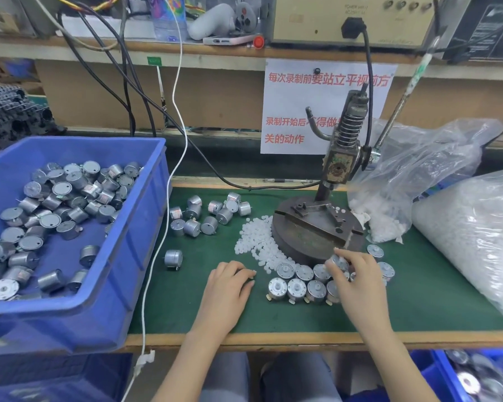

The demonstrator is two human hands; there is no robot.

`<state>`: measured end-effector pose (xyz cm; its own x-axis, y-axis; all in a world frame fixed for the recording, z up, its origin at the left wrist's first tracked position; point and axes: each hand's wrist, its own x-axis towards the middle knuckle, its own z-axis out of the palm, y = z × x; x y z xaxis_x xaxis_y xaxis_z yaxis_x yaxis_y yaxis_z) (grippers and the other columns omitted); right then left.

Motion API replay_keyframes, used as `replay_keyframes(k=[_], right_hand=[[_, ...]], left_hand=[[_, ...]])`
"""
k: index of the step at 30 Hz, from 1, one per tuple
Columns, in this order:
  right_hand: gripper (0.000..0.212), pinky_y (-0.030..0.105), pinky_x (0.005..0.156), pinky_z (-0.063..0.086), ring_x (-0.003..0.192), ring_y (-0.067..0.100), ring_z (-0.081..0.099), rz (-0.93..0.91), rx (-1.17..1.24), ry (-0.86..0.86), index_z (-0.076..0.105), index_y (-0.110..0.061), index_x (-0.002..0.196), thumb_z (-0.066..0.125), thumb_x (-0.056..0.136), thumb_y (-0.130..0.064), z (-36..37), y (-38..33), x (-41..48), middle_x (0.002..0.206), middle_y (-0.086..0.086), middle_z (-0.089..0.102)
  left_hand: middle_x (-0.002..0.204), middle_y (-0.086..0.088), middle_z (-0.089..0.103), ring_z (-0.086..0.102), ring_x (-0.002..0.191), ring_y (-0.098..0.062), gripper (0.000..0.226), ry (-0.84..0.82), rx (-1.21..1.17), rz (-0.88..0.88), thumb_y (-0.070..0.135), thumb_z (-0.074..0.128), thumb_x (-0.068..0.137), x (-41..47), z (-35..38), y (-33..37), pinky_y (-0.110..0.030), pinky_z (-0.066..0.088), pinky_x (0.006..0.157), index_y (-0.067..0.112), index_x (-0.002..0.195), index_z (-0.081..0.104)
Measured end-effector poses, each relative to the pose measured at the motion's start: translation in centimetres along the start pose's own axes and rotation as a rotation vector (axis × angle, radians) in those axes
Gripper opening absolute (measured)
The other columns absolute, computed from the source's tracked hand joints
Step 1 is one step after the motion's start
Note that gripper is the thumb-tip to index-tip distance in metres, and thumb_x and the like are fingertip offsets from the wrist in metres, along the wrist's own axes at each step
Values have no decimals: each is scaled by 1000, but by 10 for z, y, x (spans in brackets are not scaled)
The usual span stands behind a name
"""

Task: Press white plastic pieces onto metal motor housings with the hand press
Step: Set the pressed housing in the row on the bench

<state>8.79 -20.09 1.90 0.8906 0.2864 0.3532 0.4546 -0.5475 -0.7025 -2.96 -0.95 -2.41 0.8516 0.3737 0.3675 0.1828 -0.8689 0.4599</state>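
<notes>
Motor housing (337,262) at 6 o'clock of press base (311,237), pinched in our right grip (357,275); likely light, stiff, slick, so we hold round sides. Left grip (230,285) curled beside white pieces (256,246); contents unclear.

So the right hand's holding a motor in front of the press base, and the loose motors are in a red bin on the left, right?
No: the head view shows the bin is blue, not red. The right hand does hold a motor in front of the press base, with the bin on the left.
</notes>
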Motion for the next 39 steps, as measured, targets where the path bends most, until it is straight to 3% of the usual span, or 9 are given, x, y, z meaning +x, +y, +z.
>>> replay_keyframes(k=[8,21,27,33,39], right_hand=[[23,40,89,38,97,29,51,123,-121,17,67,-11,101,72,79,-12,-40,39,-26,99,8,57],[44,35,90,33,103,37,48,131,-162,43,59,0,114,76,74,-11,-17,44,-36,106,21,55],[32,41,85,36,95,40,53,-70,-192,151,63,1,109,69,77,-3,4,0,-34,102,22,58],[28,20,87,25,106,28,47,-244,-35,-187,60,-7,113,58,86,-7,68,-65,-4,111,11,54],[39,30,102,27,123,25,37,-308,-218,-442,46,-10,131,49,92,-17,129,-88,45,129,10,45]], left_hand=[[98,2,61,51,93,-20,17,11,-24,-24,19,60,89,1,-1,0,-27,35,84,17,103,69],[98,5,57,46,94,-15,19,23,-86,-61,22,60,88,0,-1,-2,-21,33,88,17,105,68],[99,7,56,44,95,-11,18,32,-152,-95,25,60,89,1,-1,-4,-19,32,89,18,104,68],[98,2,56,45,95,-15,17,31,-174,-117,23,60,88,2,-2,-3,-17,30,84,15,102,68],[97,-1,56,43,93,-18,17,28,-148,-95,23,60,88,1,-2,-3,-22,32,82,15,99,69]])
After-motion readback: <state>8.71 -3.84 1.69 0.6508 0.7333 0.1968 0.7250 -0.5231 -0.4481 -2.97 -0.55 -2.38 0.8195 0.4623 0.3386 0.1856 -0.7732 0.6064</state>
